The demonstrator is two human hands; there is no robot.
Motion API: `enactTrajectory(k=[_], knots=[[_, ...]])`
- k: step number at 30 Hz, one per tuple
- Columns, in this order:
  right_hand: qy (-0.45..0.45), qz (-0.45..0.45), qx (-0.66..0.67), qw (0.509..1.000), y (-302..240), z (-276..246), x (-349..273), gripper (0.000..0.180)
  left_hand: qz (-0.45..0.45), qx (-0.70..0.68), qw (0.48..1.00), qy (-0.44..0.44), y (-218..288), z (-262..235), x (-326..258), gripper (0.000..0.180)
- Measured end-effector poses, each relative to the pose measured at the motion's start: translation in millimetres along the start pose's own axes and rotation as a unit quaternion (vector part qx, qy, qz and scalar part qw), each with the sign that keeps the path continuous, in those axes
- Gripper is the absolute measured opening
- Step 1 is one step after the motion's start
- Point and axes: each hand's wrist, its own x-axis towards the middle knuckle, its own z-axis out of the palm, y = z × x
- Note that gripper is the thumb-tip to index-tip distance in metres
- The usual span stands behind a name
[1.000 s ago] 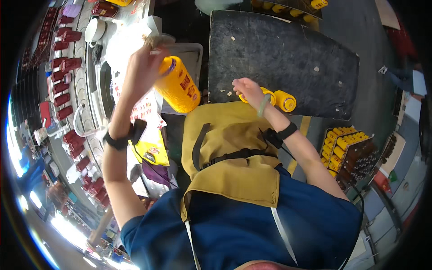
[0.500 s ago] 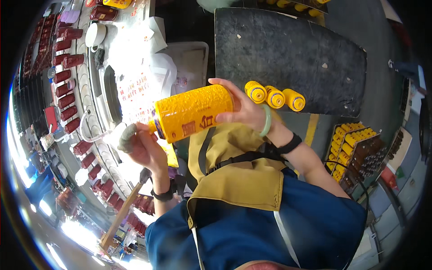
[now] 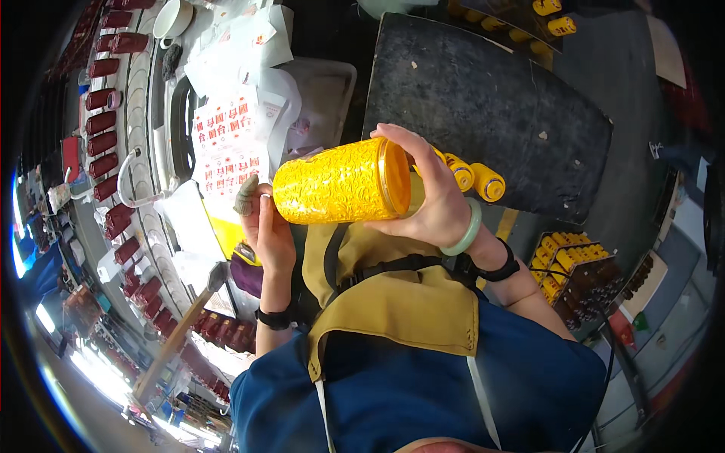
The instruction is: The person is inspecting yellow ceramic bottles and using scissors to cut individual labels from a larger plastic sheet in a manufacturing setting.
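Note:
A glossy yellow bottle [image 3: 340, 185] with a raised pattern lies sideways in the air between my hands. My right hand [image 3: 438, 189] spans its base end, thumb and fingers on opposite sides. At the other end my left hand [image 3: 270, 238] pinches the bottle; the neck is hidden there. One left finger wears a grey-green cover [image 3: 246, 195]. Past my right hand, several yellow bottles [image 3: 488, 183] lie on the near edge of a dark board [image 3: 483, 113], partly hidden by that hand. White sheets with red printed marks [image 3: 226, 136] are spread left of the held bottle.
Dark red bottles [image 3: 101, 122] line a conveyor at the left. A white mug [image 3: 172, 19] and a curved white pipe [image 3: 124, 177] are nearby. A wooden-handled tool [image 3: 177, 328] sticks out at lower left. A rack of yellow bottles [image 3: 563, 257] stands at right.
The held bottle has been rolled about its length: its red marks faced me and are now out of sight, with patterned surface showing. Both hands keep hold; the view has shifted slightly.

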Motion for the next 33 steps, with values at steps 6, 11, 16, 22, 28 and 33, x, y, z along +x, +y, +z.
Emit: enactTrajectory(k=[6,11,16,22,28,33], knots=[[-0.021,0.021,0.022,0.999,7,0,-1,0.103,-0.003,0.005,1.000,-0.001,-1,-1,-4,0.029],[-0.028,0.032,0.032,0.999,10,-2,1,0.107,-0.020,0.012,0.999,0.029,0,5,-2,0.028],[-0.032,0.086,0.039,0.995,12,-7,1,0.109,-0.040,0.019,0.999,0.010,-2,6,-2,0.028],[-0.036,0.171,0.055,0.983,20,-15,-5,0.110,-0.073,0.004,0.995,-0.063,-9,4,1,0.035],[-0.016,0.181,0.241,0.953,78,-39,-30,0.109,-0.128,0.000,0.991,-0.039,-9,12,4,0.038],[0.000,0.303,-0.178,0.936,157,-52,-72,0.048,-0.004,0.251,0.962,-0.108,-32,13,24,0.032]])
